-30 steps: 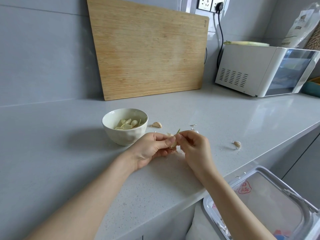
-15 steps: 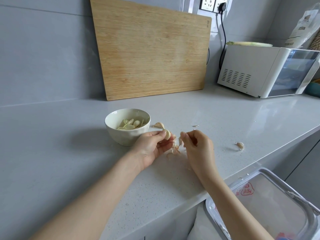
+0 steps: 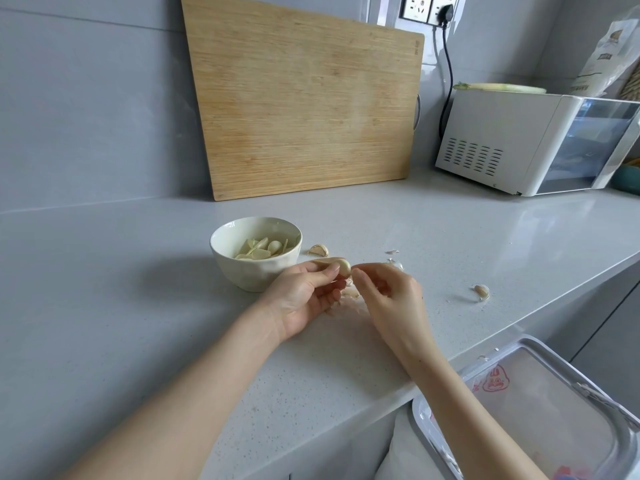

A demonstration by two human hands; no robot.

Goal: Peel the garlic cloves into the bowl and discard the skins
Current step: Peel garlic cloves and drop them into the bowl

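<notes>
Left hand (image 3: 308, 296) lies palm up just above the countertop (image 3: 121, 306) and pinches a garlic clove (image 3: 343, 266) between thumb and forefinger, the other fingers curled beneath. Right hand (image 3: 388, 292) sits at the clove's 3 o'clock with its fingers curled, and its fingertips (image 3: 355, 273) meet the clove's end. Whether they pinch any skin cannot be told.

At 9 o'clock from the clove, just beside the left hand, stands a cream bowl (image 3: 249, 271) with peeled cloves (image 3: 263, 249) in it. Loose skins (image 3: 349, 292) lie on the counter under the two hands. One unpeeled clove (image 3: 318, 250) rests at the bowl's 3 o'clock, close to its wall. Another (image 3: 482, 291) lies well apart at the right hand's 3 o'clock. Small skin scraps (image 3: 392, 252) sit at 12 o'clock from the right hand.

At the bowl's 12 o'clock a bamboo cutting board (image 3: 301, 98) leans on the wall. A white countertop oven (image 3: 519, 143) stands at 2 o'clock. Below the counter edge, at 5 o'clock, is a lined waste bin (image 3: 540, 410).
</notes>
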